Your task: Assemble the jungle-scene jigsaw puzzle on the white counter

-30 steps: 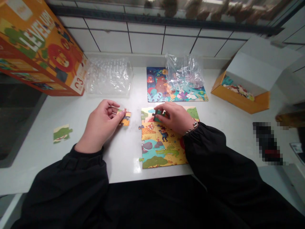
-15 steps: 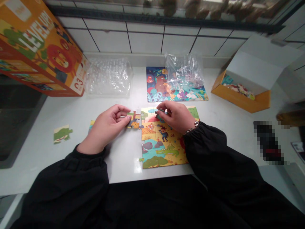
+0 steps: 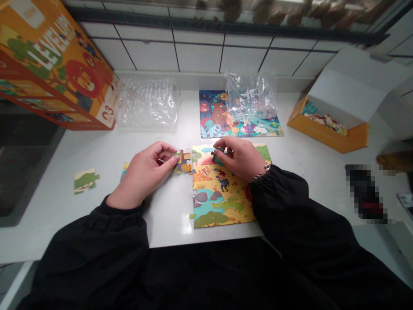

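Observation:
An animal jigsaw puzzle (image 3: 222, 202) in yellow, green and blue lies assembled at the middle of the white counter. My left hand (image 3: 145, 174) is closed at its left edge, thumb and fingers gripping a puzzle piece (image 3: 183, 162) with a tree and a spotted animal. That piece is right beside the upper left edge; whether it touches is hard to tell. Over the puzzle's upper part, my right hand (image 3: 240, 157) pinches a dark teal puzzle piece (image 3: 218, 157), mostly hidden by the fingers. A loose green puzzle piece (image 3: 86, 181) lies far left; another yellow-blue piece (image 3: 125, 166) is partly covered by my left wrist.
Behind is a dark blue forest puzzle (image 3: 213, 116), partly under a clear plastic bag (image 3: 251, 97). Bubble wrap (image 3: 148, 103) lies beside a tall orange box (image 3: 74, 77). An open box (image 3: 332, 133) with pieces stands right, near a blurred dark object (image 3: 366, 193). The sink (image 3: 19, 172) is at left.
Both hands keep nearly the same places and grips. The whole view has shifted very slightly.

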